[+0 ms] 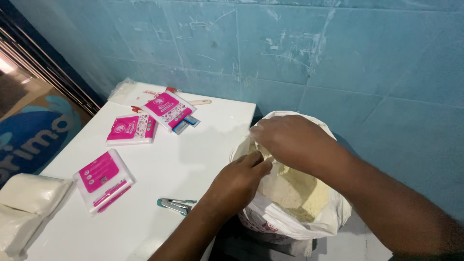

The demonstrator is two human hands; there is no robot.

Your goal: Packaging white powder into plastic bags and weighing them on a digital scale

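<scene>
Blue wall, white table (pixel 193 159) at left. Sack (pixel 295 217) of yellowish powder sits off the table's edge. Your left hand (pixel 237 183) and right hand (pixel 290 140) both pinch its rim; keep it taut, spread evenly.

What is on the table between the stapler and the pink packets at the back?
Only bare white table lies between the stapler and the pink packets, in the head view.
</scene>
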